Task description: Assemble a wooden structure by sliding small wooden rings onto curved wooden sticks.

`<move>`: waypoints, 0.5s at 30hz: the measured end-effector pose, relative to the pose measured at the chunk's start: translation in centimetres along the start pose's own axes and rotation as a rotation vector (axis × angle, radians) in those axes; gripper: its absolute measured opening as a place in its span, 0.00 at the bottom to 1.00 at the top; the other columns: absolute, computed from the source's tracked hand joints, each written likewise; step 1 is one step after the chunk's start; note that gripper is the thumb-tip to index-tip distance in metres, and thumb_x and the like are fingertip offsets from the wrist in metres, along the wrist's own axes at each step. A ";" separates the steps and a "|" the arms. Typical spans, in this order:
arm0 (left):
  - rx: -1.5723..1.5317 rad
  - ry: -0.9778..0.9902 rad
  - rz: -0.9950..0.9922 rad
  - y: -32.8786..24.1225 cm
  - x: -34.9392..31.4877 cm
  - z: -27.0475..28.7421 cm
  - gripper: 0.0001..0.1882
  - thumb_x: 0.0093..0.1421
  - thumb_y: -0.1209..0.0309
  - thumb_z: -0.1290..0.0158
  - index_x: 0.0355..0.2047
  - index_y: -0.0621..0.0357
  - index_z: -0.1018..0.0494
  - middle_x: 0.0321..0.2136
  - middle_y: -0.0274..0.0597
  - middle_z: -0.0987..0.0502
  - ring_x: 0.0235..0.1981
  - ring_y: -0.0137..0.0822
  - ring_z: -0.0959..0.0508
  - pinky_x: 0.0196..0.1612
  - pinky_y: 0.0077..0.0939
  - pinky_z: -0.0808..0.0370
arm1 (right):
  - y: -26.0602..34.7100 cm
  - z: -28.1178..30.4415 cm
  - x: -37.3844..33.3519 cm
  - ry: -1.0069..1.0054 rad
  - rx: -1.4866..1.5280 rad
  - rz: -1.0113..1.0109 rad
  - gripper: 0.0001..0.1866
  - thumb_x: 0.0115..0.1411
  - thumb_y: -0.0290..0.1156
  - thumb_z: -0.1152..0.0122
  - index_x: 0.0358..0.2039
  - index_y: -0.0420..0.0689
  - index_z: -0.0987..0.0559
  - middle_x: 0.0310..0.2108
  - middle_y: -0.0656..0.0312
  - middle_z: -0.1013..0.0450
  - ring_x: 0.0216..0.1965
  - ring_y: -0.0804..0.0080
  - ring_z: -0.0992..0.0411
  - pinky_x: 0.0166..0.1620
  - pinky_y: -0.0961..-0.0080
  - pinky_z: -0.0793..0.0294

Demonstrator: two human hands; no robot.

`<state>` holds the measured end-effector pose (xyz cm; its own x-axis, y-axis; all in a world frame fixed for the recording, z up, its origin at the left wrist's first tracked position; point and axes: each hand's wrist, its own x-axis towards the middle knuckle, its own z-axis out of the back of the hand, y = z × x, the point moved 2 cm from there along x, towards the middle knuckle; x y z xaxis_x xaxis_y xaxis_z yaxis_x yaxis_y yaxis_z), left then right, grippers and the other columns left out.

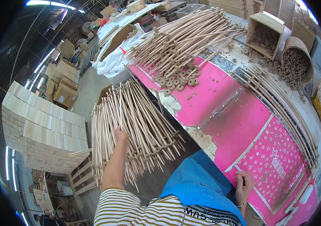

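Workshop floor (83, 89) with a pink-topped worktable (202, 94) at right: one wooden rod (121, 109) in hand.
Rod lies over the rod stack (149, 126) left of the table, running into the left hand (121, 135), which is closed around it; many stacked rods carry a disc near the lower end. Right hand (244, 184) has fingers curled at the table's near edge (whether it holds anything, cannot tell). Farther up the table, a second rod bundle (190, 37) lies beside loose brown discs (175, 81). At far right, a wooden box (266, 17) and a round container (295, 39) hold more discs. Pale wooden blocks (53, 128) are piled at far left.
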<state>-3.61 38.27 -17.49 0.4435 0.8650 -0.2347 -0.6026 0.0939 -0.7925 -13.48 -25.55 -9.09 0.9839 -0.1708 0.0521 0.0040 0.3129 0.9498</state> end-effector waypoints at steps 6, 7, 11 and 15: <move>0.038 -0.029 0.002 5.0 4.4 5.8 0.28 0.70 0.66 0.54 0.69 0.56 0.40 0.63 0.58 0.31 0.60 0.57 0.27 0.54 0.55 0.24 | 0.6 -0.6 1.0 0.081 0.018 0.070 0.04 0.60 0.23 0.37 0.35 0.41 0.17 0.26 0.57 0.27 0.28 0.63 0.28 0.33 0.70 0.31; 0.118 -0.048 0.092 2.1 0.1 2.1 0.28 0.71 0.63 0.55 0.70 0.54 0.40 0.66 0.57 0.34 0.63 0.56 0.29 0.61 0.50 0.28 | 0.2 -0.2 1.0 0.066 -0.015 0.059 0.04 0.60 0.23 0.37 0.36 0.41 0.17 0.27 0.57 0.26 0.28 0.62 0.27 0.33 0.70 0.30; 0.844 -0.164 -0.095 -7.6 -9.1 0.6 0.29 0.71 0.64 0.55 0.69 0.62 0.41 0.65 0.58 0.36 0.65 0.57 0.36 0.68 0.45 0.38 | 0.4 0.1 0.9 0.080 0.041 0.047 0.05 0.61 0.23 0.37 0.36 0.41 0.16 0.27 0.58 0.25 0.29 0.67 0.27 0.34 0.71 0.30; 0.382 -0.163 -1.261 -13.3 -12.5 -3.3 0.26 0.61 0.74 0.43 0.60 0.64 0.31 0.56 0.57 0.26 0.60 0.56 0.30 0.64 0.44 0.36 | 0.7 0.4 0.9 0.094 0.061 0.064 0.05 0.62 0.24 0.37 0.38 0.42 0.16 0.28 0.59 0.25 0.29 0.67 0.27 0.34 0.71 0.30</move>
<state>1.03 24.62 -5.89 0.7647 0.1302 0.6311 0.0009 0.9792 -0.2030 -12.67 -25.88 -8.25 0.9943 -0.0630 0.0864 -0.0670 0.2621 0.9627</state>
